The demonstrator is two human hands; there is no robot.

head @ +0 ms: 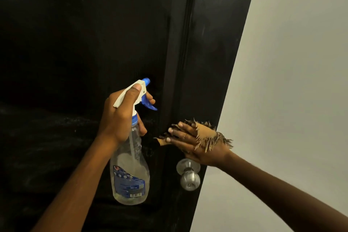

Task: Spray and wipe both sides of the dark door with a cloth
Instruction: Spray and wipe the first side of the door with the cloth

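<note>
The glossy black door (75, 43) ends beside a pale wall (291, 81). The left hand (120, 117) grips a clear spray bottle (130, 175). The right hand (195, 143), fingers straight, presses a frayed tan cloth (206, 134) to the door above the knob (189, 175). The hand hides part of the cloth.

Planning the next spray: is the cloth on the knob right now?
No, the right hand presses the cloth against the door, above the knob.
</note>
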